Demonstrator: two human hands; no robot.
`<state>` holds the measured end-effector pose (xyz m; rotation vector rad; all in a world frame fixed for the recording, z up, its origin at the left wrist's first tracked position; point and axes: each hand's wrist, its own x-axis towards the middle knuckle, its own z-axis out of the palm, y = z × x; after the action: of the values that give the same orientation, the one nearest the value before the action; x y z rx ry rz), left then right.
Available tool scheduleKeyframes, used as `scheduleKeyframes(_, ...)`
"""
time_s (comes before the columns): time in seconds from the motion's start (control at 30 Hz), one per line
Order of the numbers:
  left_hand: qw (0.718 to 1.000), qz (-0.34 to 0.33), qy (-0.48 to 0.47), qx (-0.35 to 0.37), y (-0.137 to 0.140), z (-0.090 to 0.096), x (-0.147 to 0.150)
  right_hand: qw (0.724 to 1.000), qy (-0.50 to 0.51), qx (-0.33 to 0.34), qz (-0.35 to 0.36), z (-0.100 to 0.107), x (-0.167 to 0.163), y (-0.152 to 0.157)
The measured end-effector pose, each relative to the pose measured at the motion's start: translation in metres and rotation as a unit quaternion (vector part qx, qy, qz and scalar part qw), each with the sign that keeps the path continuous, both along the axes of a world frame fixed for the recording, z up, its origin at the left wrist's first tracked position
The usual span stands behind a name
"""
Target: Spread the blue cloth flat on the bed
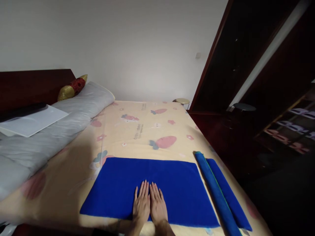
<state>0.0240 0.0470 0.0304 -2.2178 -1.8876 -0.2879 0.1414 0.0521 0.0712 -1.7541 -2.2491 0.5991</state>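
Observation:
A blue towel (172, 183) lies spread flat on the bed's cream sheet with strawberry prints (147, 134). My left hand (141, 205) and my right hand (157, 205) rest side by side, palms down and fingers straight, on the near middle of the towel. Neither hand holds anything. A second blue cloth (222, 193), folded into a long strip with a green edge, lies just right of the towel along the bed's right side.
A grey bolster pillow (61, 121) with a white flat board (31, 123) on it lies at the left by the dark headboard (31, 87). A red and gold cushion (72, 87) sits behind. A dark wardrobe (246, 65) and two small stools (182, 101) stand right.

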Motion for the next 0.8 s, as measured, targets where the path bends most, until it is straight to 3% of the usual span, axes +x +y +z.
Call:
scheduleKeyframes(0.2,1.0,-0.008,-0.021,0.002,0.001,0.004,-0.002,1.0,-0.001,0.022,0.004,-0.005,0.0,-0.001)
scheduleKeyframes(0.5,0.999,-0.003,-0.028,-0.022,0.003,0.004,-0.001,1.0,-0.001,0.008,-0.01,0.005,-0.002,0.0)
scheduleKeyframes(0.7,0.997,-0.014,-0.059,-0.057,0.009,0.001,-0.005,0.997,0.018,0.071,-0.023,-0.014,0.004,0.002)
scheduleKeyframes(0.8,0.993,-0.026,-0.072,-0.092,0.011,0.008,-0.013,0.996,0.016,0.084,-0.015,-0.021,0.018,0.005)
